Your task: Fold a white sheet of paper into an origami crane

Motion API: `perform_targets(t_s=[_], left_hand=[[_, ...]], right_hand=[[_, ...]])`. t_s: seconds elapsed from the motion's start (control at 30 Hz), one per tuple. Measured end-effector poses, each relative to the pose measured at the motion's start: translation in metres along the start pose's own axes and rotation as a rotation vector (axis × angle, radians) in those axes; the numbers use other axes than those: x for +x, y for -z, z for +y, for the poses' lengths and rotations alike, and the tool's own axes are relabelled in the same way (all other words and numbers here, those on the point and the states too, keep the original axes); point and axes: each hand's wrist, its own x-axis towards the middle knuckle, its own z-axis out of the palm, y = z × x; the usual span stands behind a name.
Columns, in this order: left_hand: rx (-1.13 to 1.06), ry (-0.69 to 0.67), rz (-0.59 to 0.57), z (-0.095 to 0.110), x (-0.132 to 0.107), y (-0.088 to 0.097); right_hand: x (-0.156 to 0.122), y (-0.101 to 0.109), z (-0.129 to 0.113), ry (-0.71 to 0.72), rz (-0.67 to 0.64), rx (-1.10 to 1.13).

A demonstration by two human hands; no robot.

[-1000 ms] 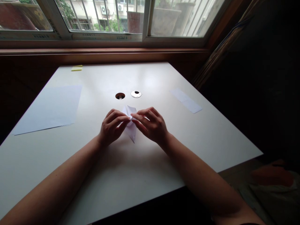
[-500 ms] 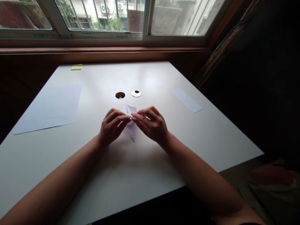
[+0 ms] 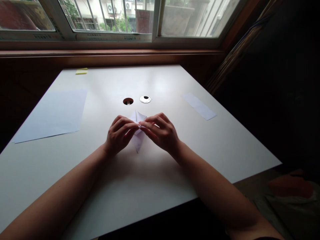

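A small folded white paper piece (image 3: 138,140) is held just above the middle of the white table (image 3: 140,186). My left hand (image 3: 120,134) pinches it from the left with curled fingers. My right hand (image 3: 160,131) pinches it from the right, and the fingertips of both hands meet at its middle. A pointed end of the paper hangs down toward me and a wider flap (image 3: 139,115) sticks up behind the fingers.
A flat white paper sheet (image 3: 53,115) lies at the left of the table. A narrow paper strip (image 3: 199,106) lies at the right. A round cable hole (image 3: 128,101) and its loose cap (image 3: 145,99) sit beyond my hands. A yellow sticky pad (image 3: 81,71) rests at the far edge.
The folded paper has turned a little between my fingers; its lower point has swung left. Both hands stay in the same place.
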Motion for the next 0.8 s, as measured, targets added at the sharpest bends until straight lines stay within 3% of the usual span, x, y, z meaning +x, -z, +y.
perform_targets(t_s=[0.8], left_hand=[[-0.074,-0.046,0.007,0.0013,0.0004,0.0001]], right_hand=[[-0.0007,-0.0006,0.0046,0.01,0.003,-0.017]])
